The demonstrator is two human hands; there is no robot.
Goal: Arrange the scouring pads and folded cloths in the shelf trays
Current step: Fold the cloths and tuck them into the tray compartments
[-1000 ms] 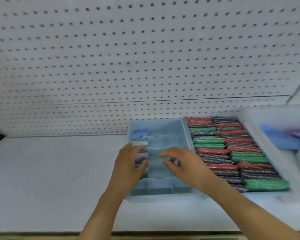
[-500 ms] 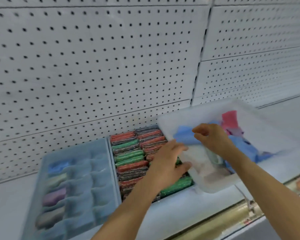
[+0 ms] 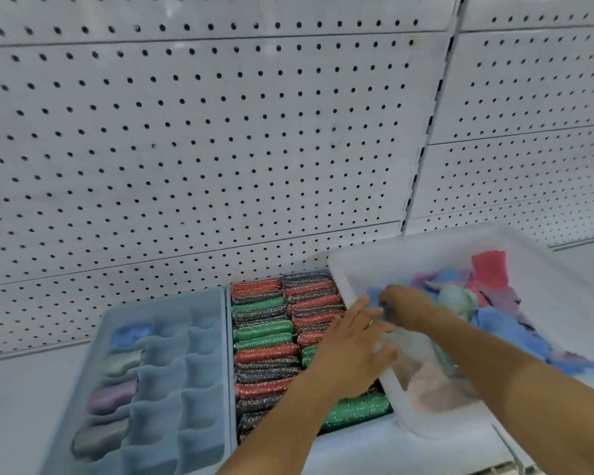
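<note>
A: Item one, loose cloths (image 3: pixel 501 325) — blue, pink, lilac, mint — heaped unfolded in the white bin (image 3: pixel 408 399) at the right of the shelf (image 3: pixel 21 402). Handling?

B: Judged light, soft, limp; they will sag and bunch. Best taken by a pinch at a corner or fold, then flattened before rolling. Nothing fragile, nothing slippery.

A: Item two, the divided blue tray (image 3: pixel 172 371)?

B: Left column holds four folded cloths; the other cells look vacant. Beside it, touching, the scouring pads (image 3: pixel 264 341) in red, green and dark glitter fill their own tray in two packed rows. Springy, slightly rough, easy to grip across the width.

A: Right hand (image 3: pixel 405 305)?

B: Reached into the bin, fingers curled down onto a blue cloth (image 3: pixel 374 296) at the near-left corner; it appears to pinch it, though blur softens the fingertips.

A: Left hand (image 3: pixel 354 341)?

B: Fingers straight and spread, over the pad tray, tips at the bin's wall, seemingly steadying it. It holds nothing
</note>
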